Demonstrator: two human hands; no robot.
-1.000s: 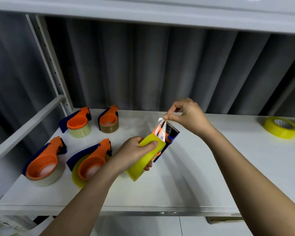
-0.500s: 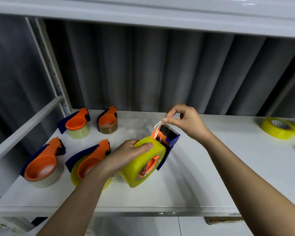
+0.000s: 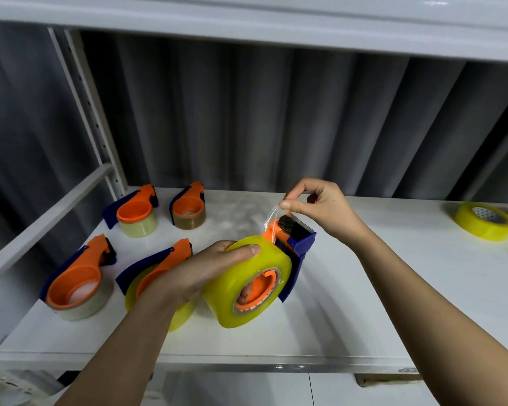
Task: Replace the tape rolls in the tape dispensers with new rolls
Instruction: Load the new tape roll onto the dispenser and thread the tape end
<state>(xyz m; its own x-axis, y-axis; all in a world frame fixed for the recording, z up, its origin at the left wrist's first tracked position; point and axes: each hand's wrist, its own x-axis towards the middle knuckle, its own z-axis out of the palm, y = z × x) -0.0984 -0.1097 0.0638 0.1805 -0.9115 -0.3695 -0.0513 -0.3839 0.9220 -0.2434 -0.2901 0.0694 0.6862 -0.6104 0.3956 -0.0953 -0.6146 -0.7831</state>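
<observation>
My left hand [image 3: 206, 273] grips a full yellow tape roll [image 3: 241, 291] mounted on an orange and blue tape dispenser [image 3: 294, 241], held above the white shelf [image 3: 364, 312]. Its open side faces me and shows the orange hub. My right hand [image 3: 320, 206] pinches the clear free end of the tape [image 3: 273, 215] just above the dispenser's toothed blade. Several other orange and blue dispensers stand on the left: one [image 3: 77, 285] with a thin clear roll, one [image 3: 159, 271] with a yellow roll partly behind my left arm, and two at the back [image 3: 135, 212] [image 3: 189, 208].
A loose yellow tape roll [image 3: 484, 221] lies flat at the shelf's far right, with another cut off at the frame edge. A grey corrugated wall closes the back. A white upright post [image 3: 85, 106] and rail border the left side, and a white shelf runs overhead.
My left hand has turned the dispenser so the roll's open side faces me. My right hand has lifted the tape end a little above the blade.
</observation>
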